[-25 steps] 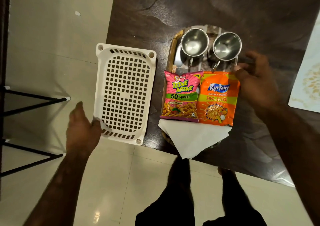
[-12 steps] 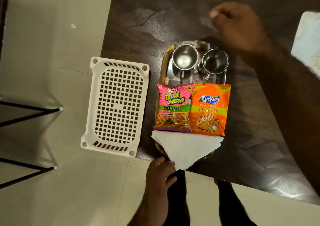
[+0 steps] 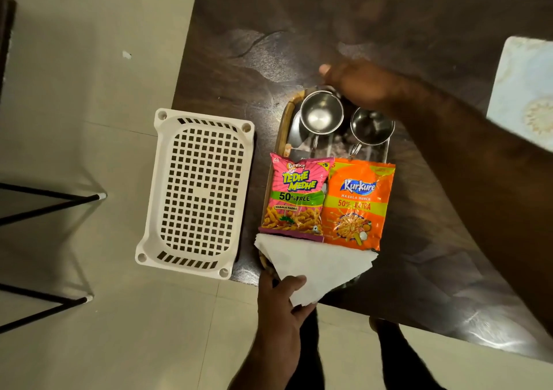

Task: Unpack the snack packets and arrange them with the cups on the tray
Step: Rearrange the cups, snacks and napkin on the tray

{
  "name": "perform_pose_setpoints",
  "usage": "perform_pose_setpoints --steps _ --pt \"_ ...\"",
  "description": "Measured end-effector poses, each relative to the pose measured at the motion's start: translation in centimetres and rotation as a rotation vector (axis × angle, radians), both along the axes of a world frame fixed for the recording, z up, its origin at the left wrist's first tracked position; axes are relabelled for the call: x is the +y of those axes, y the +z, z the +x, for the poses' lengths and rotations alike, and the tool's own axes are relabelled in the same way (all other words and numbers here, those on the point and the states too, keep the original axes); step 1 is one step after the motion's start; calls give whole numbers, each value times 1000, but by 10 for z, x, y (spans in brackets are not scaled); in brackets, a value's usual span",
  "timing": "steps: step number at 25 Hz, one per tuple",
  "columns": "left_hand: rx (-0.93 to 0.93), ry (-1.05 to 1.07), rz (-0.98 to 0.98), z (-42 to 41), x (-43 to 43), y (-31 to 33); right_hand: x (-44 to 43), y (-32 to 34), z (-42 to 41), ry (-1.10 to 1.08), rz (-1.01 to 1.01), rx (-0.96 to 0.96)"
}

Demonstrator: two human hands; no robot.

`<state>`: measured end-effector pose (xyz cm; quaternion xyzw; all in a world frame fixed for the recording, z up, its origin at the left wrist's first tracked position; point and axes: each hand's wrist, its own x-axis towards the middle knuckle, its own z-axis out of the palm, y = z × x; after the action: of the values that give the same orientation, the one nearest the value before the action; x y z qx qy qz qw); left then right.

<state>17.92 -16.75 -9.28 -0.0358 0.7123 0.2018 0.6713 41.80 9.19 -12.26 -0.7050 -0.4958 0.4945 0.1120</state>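
Note:
A wooden-rimmed tray [image 3: 284,126] lies on the dark table, close to its near edge. Two steel cups [image 3: 320,114] [image 3: 371,127] stand side by side at its far end. In front of them lie a pink Tedhe Medhe packet [image 3: 296,198] and an orange Kurkure packet [image 3: 357,204], side by side and sealed. White napkins [image 3: 317,261] cover the tray's near end and hang over the table edge. My left hand [image 3: 278,306] grips that near end, thumb on the napkins. My right hand [image 3: 365,87] is blurred and curls over the far rim behind the cups; its grip is hidden.
An upturned white plastic basket [image 3: 197,192] lies left of the tray, half over the table edge. A pale patterned mat [image 3: 526,90] is at the far right. Black stool legs [image 3: 51,201] stand on the tiled floor at left. My legs are below the table edge.
My left hand went from the basket's corner to the tray's near end and closed on it. My right hand left the orange packet, swung up, then came down on the far rim.

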Motion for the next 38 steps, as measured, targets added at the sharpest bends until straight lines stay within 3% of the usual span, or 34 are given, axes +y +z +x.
perform_pose_setpoints --steps 11,17,26,31,38 --pt "101 -366 180 29 0 32 -105 31 144 -311 40 69" --pt "125 -672 324 116 20 38 -196 50 272 -512 -67 68" --pt "125 -963 399 308 85 11 -300 53 433 -925 -117 172" --pt "169 -1050 411 389 122 -11 -321 35 479 -1105 -140 201" --pt "277 -1128 426 435 149 -31 -318 10 504 -1188 -172 224"
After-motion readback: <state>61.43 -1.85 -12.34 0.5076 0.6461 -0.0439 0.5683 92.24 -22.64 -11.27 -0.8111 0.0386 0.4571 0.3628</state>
